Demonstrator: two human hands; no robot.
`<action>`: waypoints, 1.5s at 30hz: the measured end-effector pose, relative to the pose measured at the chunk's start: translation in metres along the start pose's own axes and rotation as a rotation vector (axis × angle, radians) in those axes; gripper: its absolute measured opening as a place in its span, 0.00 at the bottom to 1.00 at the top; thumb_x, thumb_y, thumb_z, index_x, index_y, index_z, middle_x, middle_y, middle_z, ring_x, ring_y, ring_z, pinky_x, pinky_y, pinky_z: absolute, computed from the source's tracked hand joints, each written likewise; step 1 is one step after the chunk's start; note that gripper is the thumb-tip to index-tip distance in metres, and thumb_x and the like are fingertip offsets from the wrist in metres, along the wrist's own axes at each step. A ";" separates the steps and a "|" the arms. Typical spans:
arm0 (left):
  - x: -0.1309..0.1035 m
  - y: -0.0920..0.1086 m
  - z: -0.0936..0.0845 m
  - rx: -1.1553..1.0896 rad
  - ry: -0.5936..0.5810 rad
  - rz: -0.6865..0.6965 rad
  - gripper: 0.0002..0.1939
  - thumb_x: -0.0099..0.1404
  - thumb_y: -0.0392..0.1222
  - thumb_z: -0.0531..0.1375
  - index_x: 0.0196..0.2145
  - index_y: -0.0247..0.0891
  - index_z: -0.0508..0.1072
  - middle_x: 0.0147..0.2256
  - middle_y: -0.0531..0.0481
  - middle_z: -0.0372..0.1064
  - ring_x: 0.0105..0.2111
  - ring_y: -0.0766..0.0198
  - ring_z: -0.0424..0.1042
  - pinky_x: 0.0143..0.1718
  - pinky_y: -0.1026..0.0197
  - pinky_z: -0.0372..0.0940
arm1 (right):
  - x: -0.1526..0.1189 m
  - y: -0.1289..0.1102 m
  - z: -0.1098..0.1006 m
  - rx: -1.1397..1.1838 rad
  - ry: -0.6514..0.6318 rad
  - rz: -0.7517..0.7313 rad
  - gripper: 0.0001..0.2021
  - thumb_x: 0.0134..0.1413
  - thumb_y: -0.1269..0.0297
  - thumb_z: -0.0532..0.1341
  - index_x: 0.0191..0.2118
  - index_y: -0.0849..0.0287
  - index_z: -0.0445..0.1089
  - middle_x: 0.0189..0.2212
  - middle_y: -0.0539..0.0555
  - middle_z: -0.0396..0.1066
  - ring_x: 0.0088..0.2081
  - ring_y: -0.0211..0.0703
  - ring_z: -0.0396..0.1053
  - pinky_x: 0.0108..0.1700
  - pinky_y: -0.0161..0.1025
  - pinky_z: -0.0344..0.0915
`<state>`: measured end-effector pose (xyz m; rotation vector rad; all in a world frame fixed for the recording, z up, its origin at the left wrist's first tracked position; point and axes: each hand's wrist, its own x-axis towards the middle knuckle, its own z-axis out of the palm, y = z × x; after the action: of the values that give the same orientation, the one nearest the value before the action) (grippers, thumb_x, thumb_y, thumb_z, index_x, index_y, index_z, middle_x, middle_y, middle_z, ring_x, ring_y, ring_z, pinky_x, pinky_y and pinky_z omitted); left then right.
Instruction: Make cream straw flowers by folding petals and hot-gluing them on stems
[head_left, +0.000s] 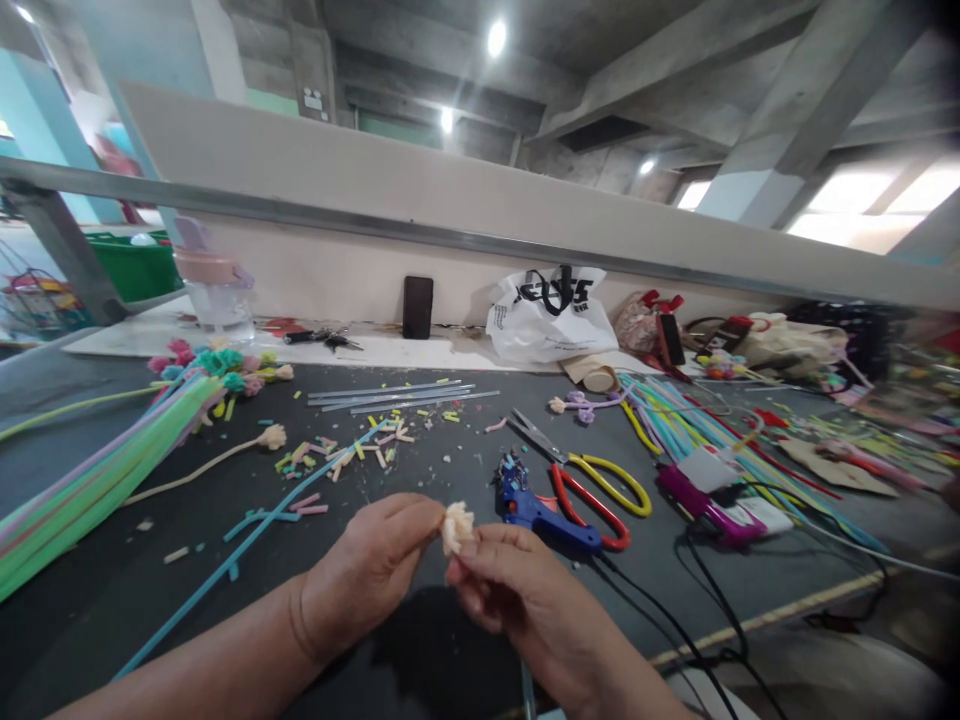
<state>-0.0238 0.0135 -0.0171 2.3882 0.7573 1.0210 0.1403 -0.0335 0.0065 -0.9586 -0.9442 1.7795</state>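
Between my fingertips, above the dark tabletop, is a small cream flower. My left hand pinches its left side with thumb and forefinger. From the right, my right hand grips the flower's lower edge, its other fingers curled beneath. A blue glue gun lies just beyond my right hand, beside scissors with red and yellow handles. To the left, a light blue stem runs diagonally across the table, and a cream flower on a long stem lies behind it.
Green stems with colourful flowers lie at far left. Short cut pieces and clear sticks are scattered mid-table. A phone and white bag stand at the back. Black cables and a purple glue gun are at right.
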 end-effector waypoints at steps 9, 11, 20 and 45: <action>-0.002 0.000 0.000 0.046 -0.001 0.069 0.15 0.60 0.27 0.47 0.36 0.37 0.70 0.32 0.47 0.70 0.33 0.66 0.68 0.36 0.67 0.63 | -0.002 0.001 0.001 0.292 -0.055 0.072 0.03 0.45 0.71 0.63 0.28 0.65 0.69 0.20 0.46 0.56 0.21 0.28 0.48 0.22 0.28 0.44; -0.003 -0.001 0.000 0.061 0.003 0.074 0.15 0.59 0.27 0.47 0.36 0.38 0.70 0.31 0.47 0.69 0.32 0.66 0.67 0.35 0.67 0.62 | -0.001 0.002 0.002 0.328 -0.060 0.069 0.02 0.45 0.71 0.62 0.27 0.65 0.68 0.19 0.46 0.55 0.20 0.28 0.47 0.22 0.28 0.44; -0.004 0.002 0.007 -0.106 0.014 -0.079 0.11 0.57 0.29 0.50 0.28 0.38 0.69 0.25 0.52 0.65 0.26 0.69 0.63 0.29 0.69 0.59 | -0.002 0.002 0.007 0.269 -0.026 0.004 0.05 0.44 0.69 0.64 0.24 0.64 0.67 0.17 0.45 0.56 0.19 0.28 0.47 0.22 0.29 0.45; 0.008 0.000 0.009 -1.109 -0.432 -0.798 0.19 0.51 0.55 0.62 0.23 0.33 0.67 0.15 0.54 0.64 0.11 0.74 0.60 0.10 0.74 0.56 | -0.005 -0.024 -0.008 -1.098 0.257 -0.500 0.03 0.45 0.72 0.63 0.26 0.58 0.73 0.24 0.49 0.73 0.29 0.38 0.68 0.35 0.35 0.60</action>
<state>-0.0125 0.0169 -0.0192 1.1041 0.6272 0.3597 0.1573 -0.0283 0.0254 -1.3793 -1.8340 0.6125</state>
